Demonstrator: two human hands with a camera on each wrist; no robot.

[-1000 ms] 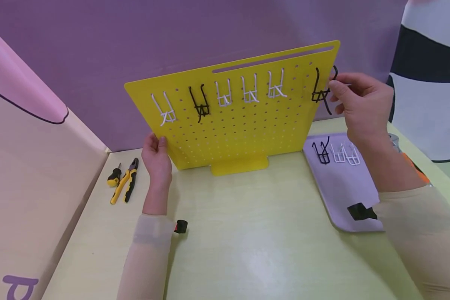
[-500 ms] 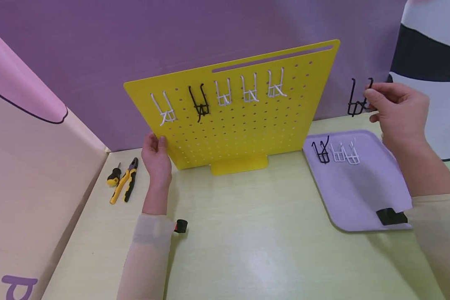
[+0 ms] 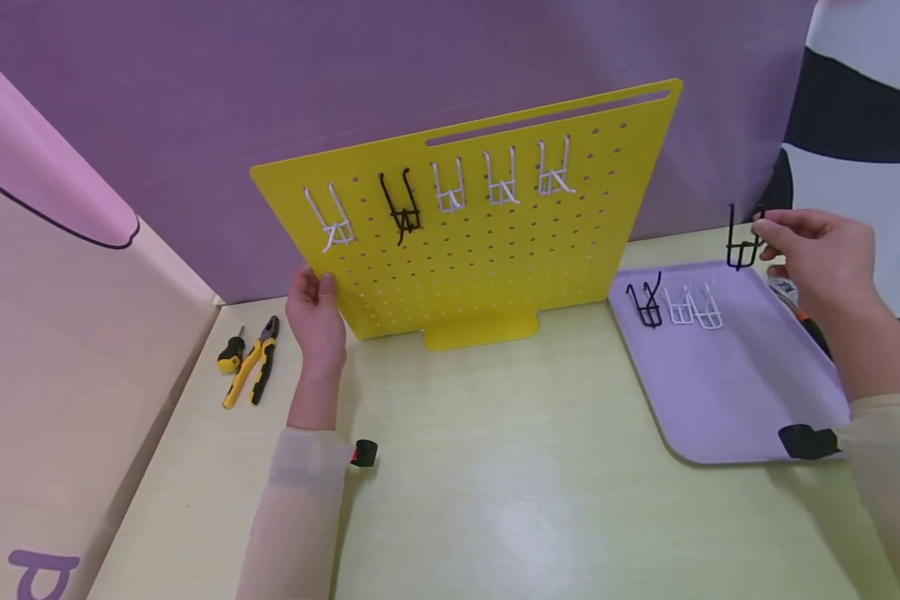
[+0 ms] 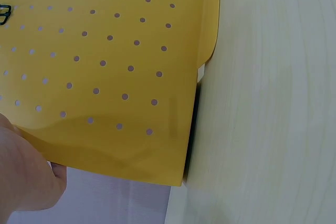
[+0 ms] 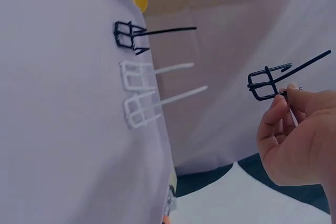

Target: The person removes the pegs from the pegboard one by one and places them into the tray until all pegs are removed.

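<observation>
A yellow pegboard (image 3: 480, 250) stands tilted at the back of the table, with several white wire hooks (image 3: 501, 185) and one black hook (image 3: 402, 212) along its upper rows. My left hand (image 3: 317, 321) grips its left edge, thumb in front; the other fingers are partly hidden behind it. Over the far right part of the lilac tray (image 3: 708, 400), my right hand (image 3: 825, 254) pinches a black wire pegboard hook (image 5: 265, 82) between thumb and fingertips. Inside the tray lie another black hook (image 3: 647, 307) and two white hooks (image 3: 693, 308), below and left of that hand.
Yellow-and-black pliers (image 3: 253, 362) and a stubby screwdriver (image 3: 231, 353) lie at the table's left side. An orange-and-black object (image 3: 810, 325) is partly hidden behind my right forearm. A purple backdrop (image 3: 390, 75) closes off the rear, close behind the board.
My right hand has carried the black hook away from the pegboard's right edge, first rightward, then down over the tray. My left hand and the board have stayed in place.
</observation>
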